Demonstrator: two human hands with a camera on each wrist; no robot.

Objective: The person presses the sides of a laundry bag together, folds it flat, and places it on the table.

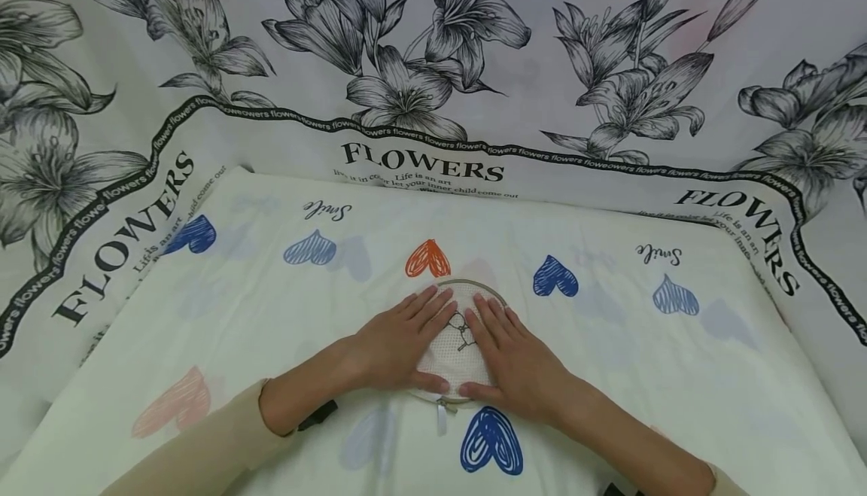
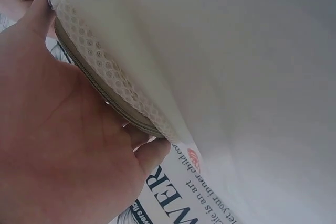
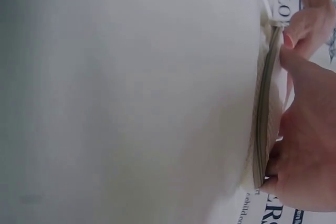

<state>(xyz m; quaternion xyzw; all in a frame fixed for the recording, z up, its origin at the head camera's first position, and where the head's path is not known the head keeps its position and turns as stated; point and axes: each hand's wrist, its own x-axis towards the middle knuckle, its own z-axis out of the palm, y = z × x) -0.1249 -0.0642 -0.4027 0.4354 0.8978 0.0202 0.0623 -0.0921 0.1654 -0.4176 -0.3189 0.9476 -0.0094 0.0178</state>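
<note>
A round white mesh zip pouch (image 1: 450,360) with a dark line drawing lies on the cloth in front of me. My left hand (image 1: 398,342) rests on its left side, fingers extended towards the far rim. On its right side lies my right hand (image 1: 521,364), likewise with straight fingers. Both thumbs are near the pouch's front edge, with a small gap between them. A zip pull (image 1: 442,417) hangs out at the front. Both wrist views show the zip (image 2: 102,90) running along the pouch's side. The hands cover much of its top.
A white tablecloth (image 1: 582,421) printed with hearts spreads under the pouch. Behind and at the sides hangs a white curtain (image 1: 528,89) with black flowers and lettering. Dark straps (image 1: 317,415) show at the wrists.
</note>
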